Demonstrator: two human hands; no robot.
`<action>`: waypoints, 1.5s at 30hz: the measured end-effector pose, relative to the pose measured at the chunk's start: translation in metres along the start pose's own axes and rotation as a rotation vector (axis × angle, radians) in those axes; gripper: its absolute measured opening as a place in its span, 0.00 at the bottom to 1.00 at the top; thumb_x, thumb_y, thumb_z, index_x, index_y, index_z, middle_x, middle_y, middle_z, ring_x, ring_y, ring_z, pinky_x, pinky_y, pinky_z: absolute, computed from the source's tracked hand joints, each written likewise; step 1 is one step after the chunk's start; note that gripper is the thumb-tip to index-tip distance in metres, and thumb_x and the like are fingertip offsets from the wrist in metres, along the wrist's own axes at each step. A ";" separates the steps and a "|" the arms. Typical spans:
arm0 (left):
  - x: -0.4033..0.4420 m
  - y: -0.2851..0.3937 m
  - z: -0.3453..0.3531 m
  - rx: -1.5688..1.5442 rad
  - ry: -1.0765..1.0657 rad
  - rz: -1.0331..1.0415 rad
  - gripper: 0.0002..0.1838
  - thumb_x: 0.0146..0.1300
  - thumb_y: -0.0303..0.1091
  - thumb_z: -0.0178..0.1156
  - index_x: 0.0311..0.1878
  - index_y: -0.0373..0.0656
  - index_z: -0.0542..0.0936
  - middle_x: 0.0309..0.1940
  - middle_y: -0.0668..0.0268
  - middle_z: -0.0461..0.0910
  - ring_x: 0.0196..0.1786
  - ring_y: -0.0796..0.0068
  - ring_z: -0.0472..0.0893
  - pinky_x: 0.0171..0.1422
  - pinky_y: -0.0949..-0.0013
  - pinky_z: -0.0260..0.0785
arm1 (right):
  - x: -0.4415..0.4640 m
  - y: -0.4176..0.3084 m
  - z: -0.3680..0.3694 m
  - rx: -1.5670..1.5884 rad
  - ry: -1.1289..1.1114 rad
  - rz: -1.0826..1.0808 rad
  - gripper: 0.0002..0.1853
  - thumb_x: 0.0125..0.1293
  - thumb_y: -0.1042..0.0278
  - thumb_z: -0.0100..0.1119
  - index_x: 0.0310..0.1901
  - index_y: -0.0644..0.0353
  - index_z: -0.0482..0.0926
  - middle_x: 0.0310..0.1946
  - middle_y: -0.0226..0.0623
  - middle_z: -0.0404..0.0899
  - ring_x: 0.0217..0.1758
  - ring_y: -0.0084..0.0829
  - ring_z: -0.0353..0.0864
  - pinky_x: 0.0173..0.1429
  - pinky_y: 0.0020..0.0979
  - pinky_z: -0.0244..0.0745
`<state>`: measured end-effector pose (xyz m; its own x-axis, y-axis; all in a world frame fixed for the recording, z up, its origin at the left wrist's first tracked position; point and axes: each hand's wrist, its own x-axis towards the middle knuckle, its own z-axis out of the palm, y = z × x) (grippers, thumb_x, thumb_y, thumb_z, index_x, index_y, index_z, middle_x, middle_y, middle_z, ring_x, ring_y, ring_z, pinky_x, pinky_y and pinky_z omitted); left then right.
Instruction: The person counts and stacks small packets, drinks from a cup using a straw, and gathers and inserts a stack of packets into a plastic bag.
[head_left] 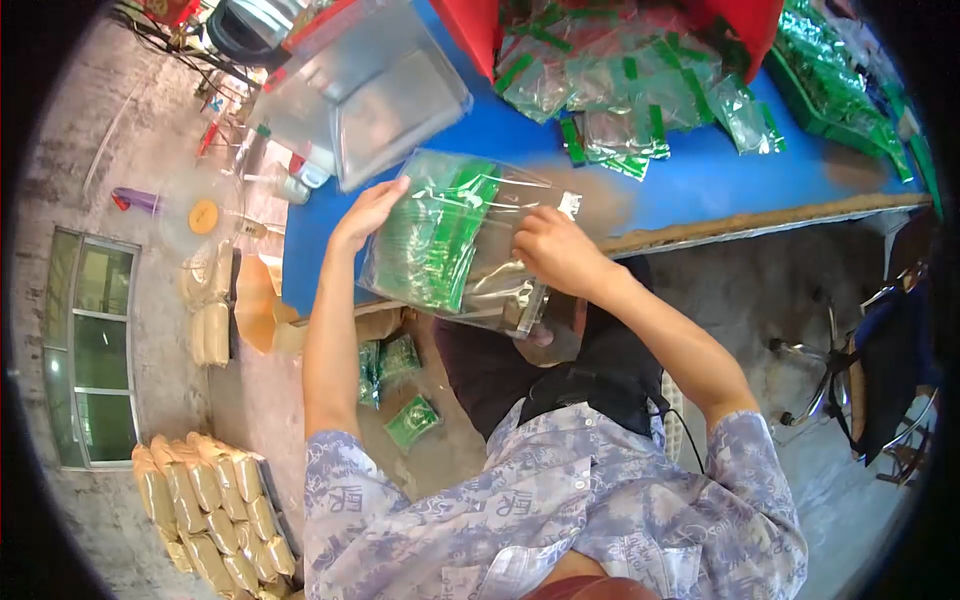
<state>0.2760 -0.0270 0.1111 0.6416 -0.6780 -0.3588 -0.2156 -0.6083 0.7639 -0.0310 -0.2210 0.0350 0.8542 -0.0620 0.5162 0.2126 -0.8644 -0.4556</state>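
Note:
A large clear plastic bag (512,290) with a stack of green-edged packets (440,240) inside lies over the front edge of the blue table. My left hand (370,212) grips the bag's left side, its fingers partly hidden by the plastic. At the bag's other end, my right hand (560,250) has its fingers curled and pinched on the clear film near the end free of packets. Loose small clear packets with green strips (625,125) are heaped farther back on the table, spilling from a red bin (752,30).
Flat clear plastic bags (400,115) lie at the table's back left, beside a small white bottle (312,170). A green tray (835,120) of packets stands at right. Filled green bags (412,422) and brown packages (212,510) sit on the floor; a chair (885,370) stands right.

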 end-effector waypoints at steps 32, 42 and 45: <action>0.003 0.017 0.042 0.568 0.361 0.357 0.56 0.59 0.62 0.73 0.79 0.34 0.63 0.77 0.43 0.65 0.80 0.47 0.65 0.83 0.54 0.56 | 0.031 -0.099 0.107 0.480 -0.032 0.053 0.13 0.65 0.71 0.63 0.48 0.64 0.75 0.45 0.53 0.77 0.54 0.56 0.79 0.55 0.49 0.78; -0.037 0.017 0.102 0.899 0.304 0.443 0.47 0.69 0.68 0.58 0.83 0.52 0.61 0.85 0.57 0.52 0.86 0.48 0.48 0.85 0.33 0.32 | 0.002 -0.018 -0.033 0.273 -0.019 0.000 0.22 0.64 0.65 0.71 0.57 0.62 0.78 0.61 0.49 0.79 0.63 0.52 0.79 0.67 0.48 0.76; -0.033 0.038 0.114 0.861 0.431 0.340 0.46 0.70 0.68 0.57 0.82 0.51 0.62 0.85 0.58 0.52 0.87 0.49 0.46 0.85 0.32 0.30 | 0.056 0.098 -0.083 -0.118 0.184 0.083 0.35 0.63 0.48 0.72 0.68 0.53 0.73 0.67 0.54 0.73 0.71 0.59 0.71 0.74 0.54 0.68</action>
<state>0.1627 -0.0744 0.0913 0.6214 -0.7673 0.1585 -0.7828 -0.6167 0.0834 -0.0019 -0.3503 0.0793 0.7633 -0.2160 0.6089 0.0788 -0.9043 -0.4196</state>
